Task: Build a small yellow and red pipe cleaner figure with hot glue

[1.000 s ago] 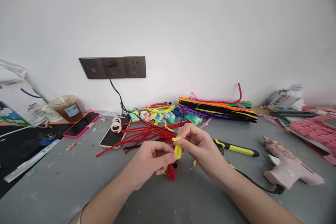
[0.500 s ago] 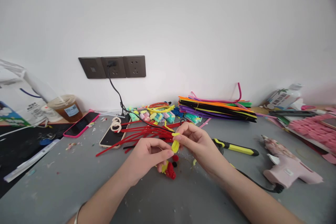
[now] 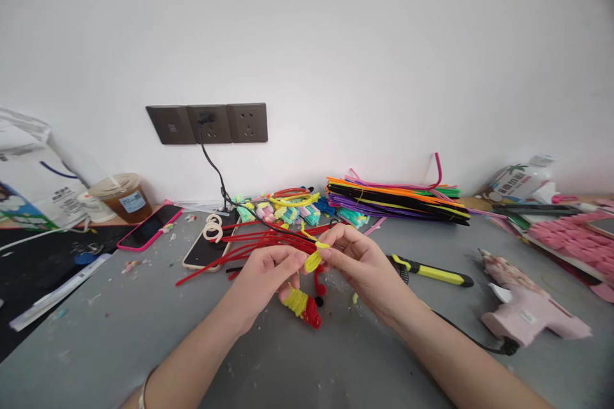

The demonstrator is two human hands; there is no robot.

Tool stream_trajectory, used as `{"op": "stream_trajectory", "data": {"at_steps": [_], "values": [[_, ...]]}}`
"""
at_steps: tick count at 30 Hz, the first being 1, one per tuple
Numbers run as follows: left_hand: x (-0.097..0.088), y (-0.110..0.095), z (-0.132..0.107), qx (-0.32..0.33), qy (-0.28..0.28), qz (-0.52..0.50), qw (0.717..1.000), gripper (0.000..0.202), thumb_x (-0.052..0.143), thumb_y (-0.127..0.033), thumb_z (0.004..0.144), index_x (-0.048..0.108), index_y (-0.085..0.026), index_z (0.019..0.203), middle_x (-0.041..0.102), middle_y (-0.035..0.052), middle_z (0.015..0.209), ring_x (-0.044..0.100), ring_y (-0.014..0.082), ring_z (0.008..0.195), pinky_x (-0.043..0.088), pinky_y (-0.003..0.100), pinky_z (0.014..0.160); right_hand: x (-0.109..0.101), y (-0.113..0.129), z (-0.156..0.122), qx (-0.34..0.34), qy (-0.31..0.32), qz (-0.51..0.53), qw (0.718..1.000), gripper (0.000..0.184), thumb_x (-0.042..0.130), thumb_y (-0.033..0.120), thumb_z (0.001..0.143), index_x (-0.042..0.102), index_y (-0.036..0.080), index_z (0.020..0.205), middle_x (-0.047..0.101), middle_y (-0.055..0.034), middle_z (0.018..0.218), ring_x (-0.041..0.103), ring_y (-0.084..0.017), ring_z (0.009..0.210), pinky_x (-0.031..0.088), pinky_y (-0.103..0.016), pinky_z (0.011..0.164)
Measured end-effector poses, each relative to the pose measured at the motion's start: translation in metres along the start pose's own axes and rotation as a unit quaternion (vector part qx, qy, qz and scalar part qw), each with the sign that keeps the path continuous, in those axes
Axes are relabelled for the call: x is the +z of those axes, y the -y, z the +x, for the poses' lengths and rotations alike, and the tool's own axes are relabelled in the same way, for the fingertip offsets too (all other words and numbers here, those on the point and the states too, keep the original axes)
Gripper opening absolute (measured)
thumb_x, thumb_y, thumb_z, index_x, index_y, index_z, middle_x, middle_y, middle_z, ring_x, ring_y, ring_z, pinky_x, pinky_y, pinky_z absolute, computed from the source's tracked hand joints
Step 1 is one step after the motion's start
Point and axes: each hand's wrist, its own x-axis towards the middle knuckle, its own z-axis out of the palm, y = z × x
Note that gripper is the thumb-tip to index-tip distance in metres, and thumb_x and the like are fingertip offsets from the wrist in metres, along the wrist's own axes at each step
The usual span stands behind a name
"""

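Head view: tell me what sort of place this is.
Probably a craft worktable: a bundle of coloured pipe cleaners, loose red pipe cleaners and a pink glue gun lie on the grey tabletop. Whether it is a home or a workshop, I cannot tell.

Left hand: bare, slim-fingered
Right hand: bare, slim-fingered
Left forearm: bare, ringed by a thin, pale bracelet
Right forearm: bare

Head view, forward-down — seemingly near
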Motion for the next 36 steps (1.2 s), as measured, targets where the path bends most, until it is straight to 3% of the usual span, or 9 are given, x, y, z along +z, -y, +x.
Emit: {"op": "stream_trajectory", "data": {"at_steps": [3, 9, 21, 25, 36], "values": [[0.0005, 0.0014, 0.001, 0.004, 0.002, 0.013, 1.0, 0.041, 0.073, -0.054, 0.076, 0.069, -0.014, 0.081, 0.055, -0.0025, 0.059, 0.041, 0.0068, 0.049, 0.029, 0.021, 0.046, 0.0004, -0.0018, 0.0002, 0.007, 0.018, -0.024, 1.0, 0.031, 0.085, 0.042, 0.07, 0.065, 0.02, 0.076, 0.062, 0.0003, 0.073, 0.054, -0.013, 0.064, 0.045, -0.026, 0.059], [0.001, 0.004, 0.0021, -0.01, 0.018, -0.011, 1.0, 0.04, 0.077, -0.051, 0.074, 0.069, -0.013, 0.084, 0.075, 0.0092, 0.074, 0.063, 0.0123, 0.053, 0.04, 0.02, 0.045, 0.0002, -0.0033, 0.0001, 0.022, 0.035, -0.026, 0.999, 0.032, 0.085, 0.044, 0.071, 0.066, 0.018, 0.073, 0.062, 0.0007, 0.07, 0.053, -0.012, 0.061, 0.044, -0.025, 0.059], [-0.003, 0.0064, 0.0029, 0.004, -0.004, -0.019, 1.0, 0.028, 0.08, -0.039, 0.076, 0.07, -0.012, 0.076, 0.071, 0.0033, 0.064, 0.061, 0.0085, 0.05, 0.049, 0.019, 0.051, -0.0033, 0.0014, -0.0005, 0.0, 0.023, -0.044, 0.999, 0.033, 0.07, 0.051, 0.085, 0.066, 0.019, 0.078, 0.06, -0.0004, 0.073, 0.054, -0.013, 0.066, 0.046, -0.025, 0.063], [-0.0044, 0.0073, 0.0033, 0.01, -0.02, -0.04, 0.999, 0.027, 0.08, -0.039, 0.076, 0.071, -0.013, 0.079, 0.072, 0.0031, 0.066, 0.063, 0.0092, 0.053, 0.05, 0.018, 0.052, -0.0048, 0.0016, 0.0008, -0.001, 0.039, -0.08, 0.996, 0.033, 0.078, 0.049, 0.078, 0.067, 0.019, 0.086, 0.063, -0.0012, 0.079, 0.056, -0.013, 0.069, 0.046, -0.024, 0.062], [-0.0056, 0.0073, 0.0024, -0.005, 0.022, -0.035, 0.999, 0.027, 0.077, -0.039, 0.079, 0.072, -0.013, 0.073, 0.071, 0.0028, 0.064, 0.062, 0.0081, 0.052, 0.05, 0.018, 0.053, -0.0051, 0.0, 0.0027, -0.011, 0.049, -0.086, 0.995, 0.029, 0.079, 0.042, 0.078, 0.066, 0.017, 0.075, 0.062, 0.0003, 0.071, 0.053, -0.01, 0.062, 0.045, -0.022, 0.059]]}}
